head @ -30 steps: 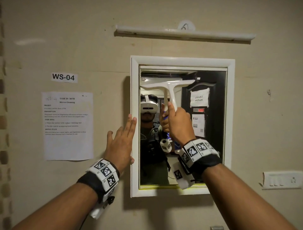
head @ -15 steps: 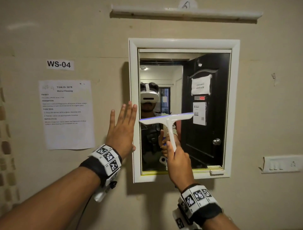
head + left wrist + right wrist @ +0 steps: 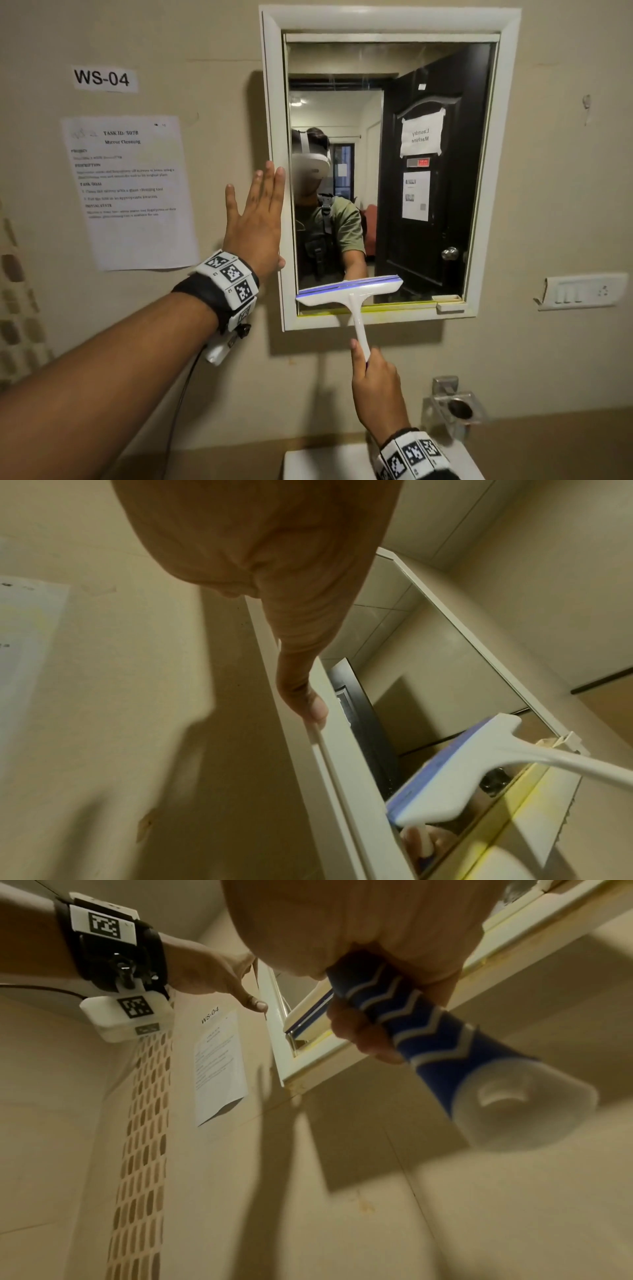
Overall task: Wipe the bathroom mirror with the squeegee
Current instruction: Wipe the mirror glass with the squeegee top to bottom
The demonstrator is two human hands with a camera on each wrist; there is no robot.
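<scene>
Squeegee (image 3: 349,291) dragged down to mirror (image 3: 428,137) bottom edge.
Right hand (image 3: 376,390) grip wraps its handle; left hand (image 3: 255,222) flat, fingers straight, against frame (image 3: 274,102).

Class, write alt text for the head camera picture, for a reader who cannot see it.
A person's right hand grips the handle of a white squeegee, its blade near the bottom left of a white-framed wall mirror. The left hand rests flat, fingers straight, against the mirror's left frame. A printed task sheet hangs on the wall to the left.

squeegee (image 3: 349,291) dragged down the mirror (image 3: 428,171) — top to bottom edge, right hand (image 3: 375,390) now below the frame
</scene>
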